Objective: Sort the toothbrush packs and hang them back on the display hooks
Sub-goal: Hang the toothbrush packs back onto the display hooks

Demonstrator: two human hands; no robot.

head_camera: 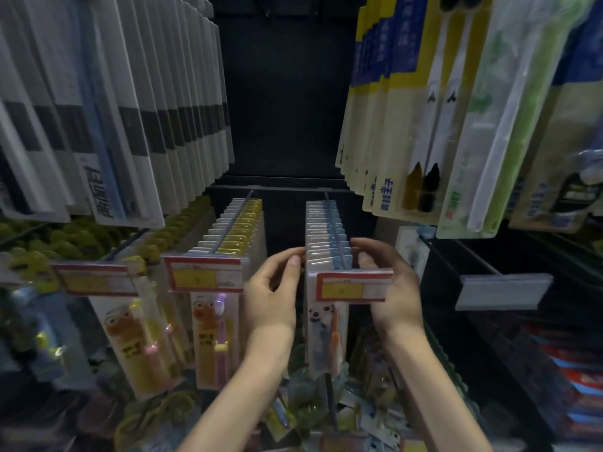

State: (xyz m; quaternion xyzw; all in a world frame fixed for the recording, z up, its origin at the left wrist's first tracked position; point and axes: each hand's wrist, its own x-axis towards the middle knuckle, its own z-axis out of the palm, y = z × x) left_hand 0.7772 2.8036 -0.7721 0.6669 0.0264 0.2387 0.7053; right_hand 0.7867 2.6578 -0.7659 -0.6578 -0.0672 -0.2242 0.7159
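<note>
Blue packs (318, 243) hang on hook (334, 230); left hand (272, 288) pinches their left edge, right hand (391, 282) fingers curl round right edge.

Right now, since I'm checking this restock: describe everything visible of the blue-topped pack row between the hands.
The blue-topped packs hang as a tight row on one metal hook rod running through their tops. They look like clear plastic blisters on white cards with blue headers. The front pack shows a cartoon animal and an orange brush. A red-and-yellow price tag sits at the rod's front end. The left hand pinches the row's left edge, the right hand grips its right edge.
</note>
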